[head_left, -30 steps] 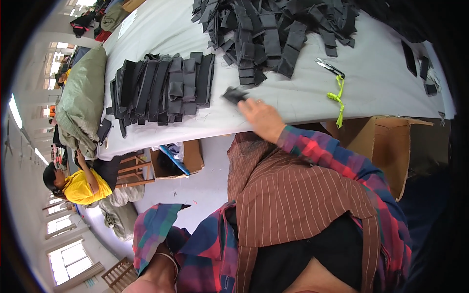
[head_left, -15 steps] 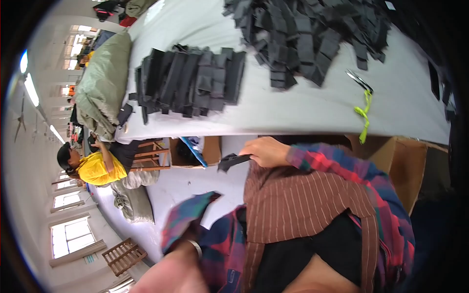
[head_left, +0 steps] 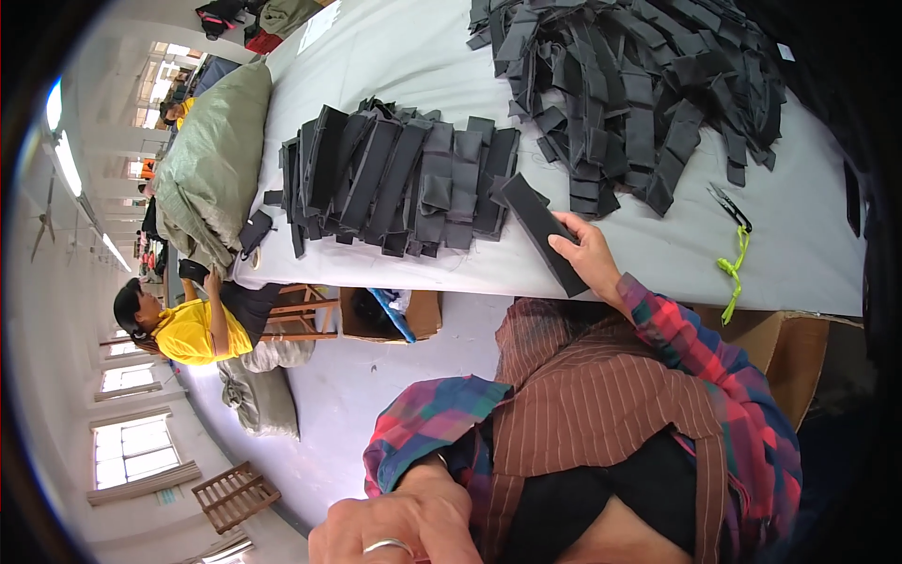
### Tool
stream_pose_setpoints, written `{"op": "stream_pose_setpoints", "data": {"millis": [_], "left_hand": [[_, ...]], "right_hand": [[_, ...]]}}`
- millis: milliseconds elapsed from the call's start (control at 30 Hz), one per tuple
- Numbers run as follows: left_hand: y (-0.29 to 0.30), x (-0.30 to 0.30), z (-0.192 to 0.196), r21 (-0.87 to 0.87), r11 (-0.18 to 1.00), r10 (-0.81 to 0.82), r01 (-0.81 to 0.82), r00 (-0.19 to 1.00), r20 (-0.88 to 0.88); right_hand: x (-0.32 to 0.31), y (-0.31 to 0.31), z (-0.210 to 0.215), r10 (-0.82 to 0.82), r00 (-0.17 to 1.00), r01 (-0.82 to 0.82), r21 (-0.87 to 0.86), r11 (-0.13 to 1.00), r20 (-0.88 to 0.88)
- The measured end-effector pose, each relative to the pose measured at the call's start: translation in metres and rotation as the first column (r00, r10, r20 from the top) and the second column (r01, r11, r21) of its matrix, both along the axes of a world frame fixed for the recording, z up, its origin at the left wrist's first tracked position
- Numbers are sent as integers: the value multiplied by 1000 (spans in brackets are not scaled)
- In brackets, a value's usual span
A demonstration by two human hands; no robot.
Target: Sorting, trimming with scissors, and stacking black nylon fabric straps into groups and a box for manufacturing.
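Observation:
My right hand [head_left: 590, 256] is closed on one end of a flat black fabric strip [head_left: 540, 230] at the table's near edge. The strip slants up and left, its far end close to a row of similar dark fabric strips [head_left: 395, 179] laid side by side. Low in the view and close to the camera, my left hand [head_left: 399, 517] wears a ring. Its fingers run past the lower edge, so their grip is hidden. A large heap of dark fabric strips [head_left: 639, 94] lies farther back to the right.
Thread snips [head_left: 729, 209] with a bright yellow-green cord rest on the white-covered table [head_left: 376, 273]. A bulging green sack [head_left: 211, 155] lies at its left end. Cardboard boxes [head_left: 427, 315] stand below. A person in yellow [head_left: 193, 329] is at left, near a wooden pallet [head_left: 235, 496].
My right hand has risen from below the table edge to above it, moving right with the strip, which now shows flat and straight. My left hand has shifted rightward; the view has shifted slightly.

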State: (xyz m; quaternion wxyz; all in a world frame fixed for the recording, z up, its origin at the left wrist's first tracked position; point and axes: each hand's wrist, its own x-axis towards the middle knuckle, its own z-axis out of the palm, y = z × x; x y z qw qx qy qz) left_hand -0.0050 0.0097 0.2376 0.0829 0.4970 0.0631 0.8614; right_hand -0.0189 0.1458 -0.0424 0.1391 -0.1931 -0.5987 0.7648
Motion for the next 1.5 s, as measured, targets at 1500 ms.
{"op": "stream_pose_setpoints", "data": {"millis": [1500], "left_hand": [[4,-117,-248,-960,225,563,169,781,270]], "right_hand": [[-32,-16,39,199,967,-240,-305,922,-158]]}}
